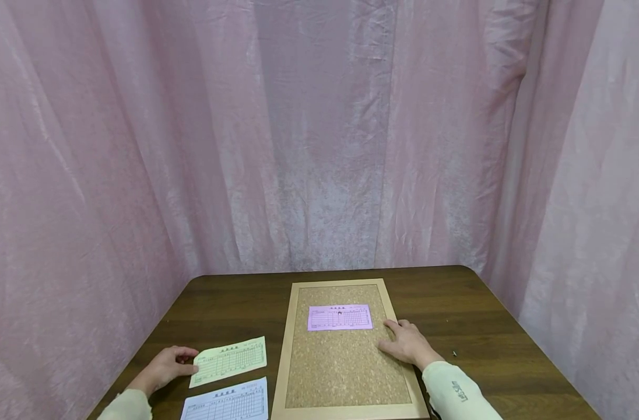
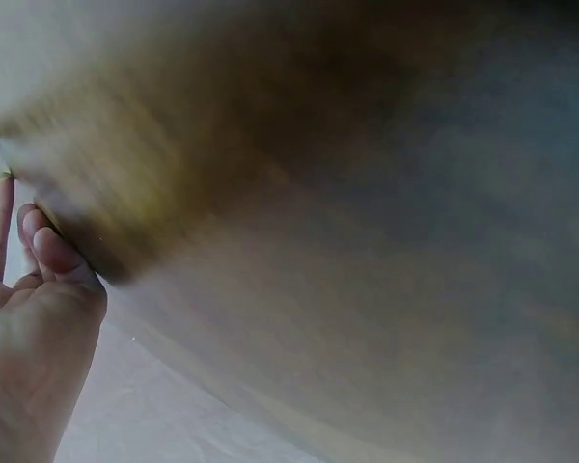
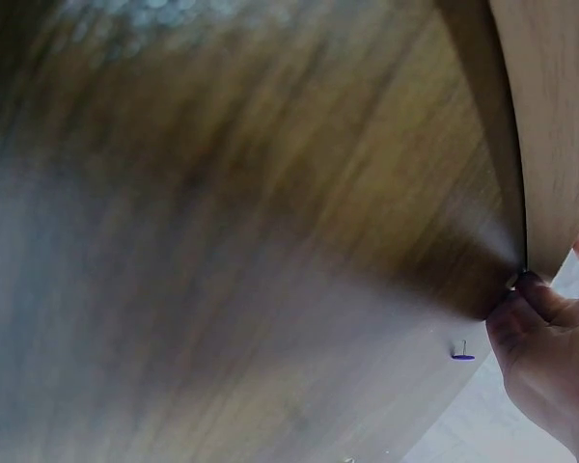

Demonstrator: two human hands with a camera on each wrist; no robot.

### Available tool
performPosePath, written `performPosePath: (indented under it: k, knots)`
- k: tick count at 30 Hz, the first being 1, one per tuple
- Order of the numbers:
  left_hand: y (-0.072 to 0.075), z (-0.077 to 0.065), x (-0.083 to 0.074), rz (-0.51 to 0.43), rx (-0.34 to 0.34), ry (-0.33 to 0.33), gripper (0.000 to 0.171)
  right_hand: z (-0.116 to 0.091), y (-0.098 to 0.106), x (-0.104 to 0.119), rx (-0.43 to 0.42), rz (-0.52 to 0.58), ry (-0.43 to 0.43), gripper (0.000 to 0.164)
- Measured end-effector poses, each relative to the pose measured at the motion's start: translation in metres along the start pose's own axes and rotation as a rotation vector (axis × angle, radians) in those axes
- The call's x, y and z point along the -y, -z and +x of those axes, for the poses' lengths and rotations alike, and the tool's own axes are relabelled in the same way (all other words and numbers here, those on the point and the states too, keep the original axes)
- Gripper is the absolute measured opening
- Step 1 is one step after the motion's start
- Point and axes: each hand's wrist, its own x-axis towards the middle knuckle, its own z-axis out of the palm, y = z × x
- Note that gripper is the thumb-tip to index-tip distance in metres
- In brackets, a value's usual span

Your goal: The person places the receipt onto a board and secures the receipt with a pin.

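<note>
A cork board (image 1: 351, 367) in a pale wooden frame lies on the table, a pink printed slip (image 1: 319, 321) on its upper part with a small dark pin (image 1: 339, 313) in it. My right hand (image 1: 407, 343) holds the board's right frame, thumb and forefinger reaching over the top while other fingers curl against its outer side in the right wrist view. To the left, my left hand (image 1: 164, 368) pinches the left end of a yellow-green printed slip (image 1: 232, 361). Nearer to me is a pale blue printed slip (image 1: 227, 402), partly cut off by the view's bottom edge.
A purple-headed thumbtack (image 3: 463, 358) lies point up on the table near my right hand. The dark wooden table (image 1: 235, 303) has rounded far corners. Pink curtains (image 1: 319, 146) hang behind it and along both sides.
</note>
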Motion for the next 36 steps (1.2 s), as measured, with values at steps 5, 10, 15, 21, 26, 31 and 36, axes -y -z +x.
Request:
performPosePath:
  k: [5, 10, 15, 21, 26, 31, 36]
  knots:
    - [-0.0001, -0.0003, -0.0009, 0.000, 0.005, -0.019, 0.038, 0.0008, -0.0009, -0.0011, 0.001, -0.004, 0.000, 0.067]
    - [-0.0007, 0.0008, -0.0021, 0.005, 0.006, -0.003, 0.032, 0.0006, -0.0012, -0.0018, 0.002, 0.000, 0.001, 0.069]
    - [-0.0016, 0.0018, -0.0028, -0.005, 0.010, 0.030, 0.029, 0.0016, -0.0020, -0.0027, 0.001, 0.003, -0.001, 0.069]
    - [-0.0008, -0.0005, -0.0047, -0.011, 0.026, 0.002, 0.020, 0.0022, -0.0025, -0.0026, -0.004, 0.001, 0.000, 0.069]
    - [-0.0006, -0.0012, -0.0052, 0.000, 0.030, -0.013, 0.017, 0.0011, -0.0019, -0.0024, -0.006, 0.005, 0.000, 0.067]
    - [-0.0012, -0.0011, -0.0055, 0.003, -0.002, -0.007, 0.013, 0.0002, -0.0014, -0.0021, -0.006, 0.013, -0.003, 0.066]
    - [-0.0012, -0.0010, -0.0060, -0.002, -0.045, -0.012, 0.014, 0.0003, -0.0015, -0.0021, -0.001, 0.010, -0.002, 0.067]
